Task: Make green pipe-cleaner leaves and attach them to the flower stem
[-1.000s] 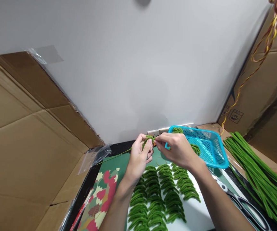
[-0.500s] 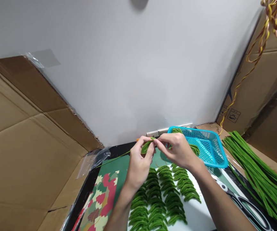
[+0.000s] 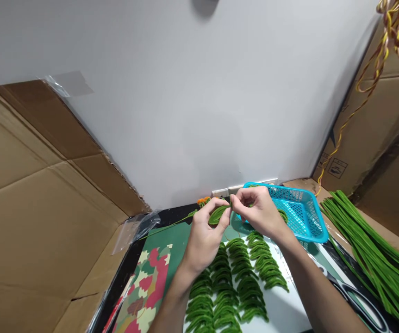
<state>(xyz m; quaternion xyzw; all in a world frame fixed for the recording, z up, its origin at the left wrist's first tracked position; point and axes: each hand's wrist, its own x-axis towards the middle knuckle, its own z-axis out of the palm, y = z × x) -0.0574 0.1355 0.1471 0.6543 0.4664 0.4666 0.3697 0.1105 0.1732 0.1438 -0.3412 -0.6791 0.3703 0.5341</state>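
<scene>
Both hands are raised over the table and meet on one small green pipe-cleaner leaf (image 3: 218,214). My left hand (image 3: 206,236) grips the leaf from below between thumb and fingers. My right hand (image 3: 257,212) pinches its right tip. A thin green stem (image 3: 165,225) runs from the leaf to the left, and a bit of orange fuzz (image 3: 203,200) shows just behind the left fingers. Below the hands, rows of finished green leaves (image 3: 232,282) lie on a white sheet (image 3: 283,310).
A blue mesh basket (image 3: 303,215) with a few green leaves stands right behind my right hand. Long green pipe cleaners (image 3: 369,249) lie at the right, scissors (image 3: 354,296) near the front right. A leaf-patterned paper (image 3: 144,289) lies left. Cardboard walls (image 3: 40,203) flank both sides.
The hands have turned the leaf so its flat side faces me, and both hands shifted slightly right and up. The orange fuzz now shows behind the left fingers.
</scene>
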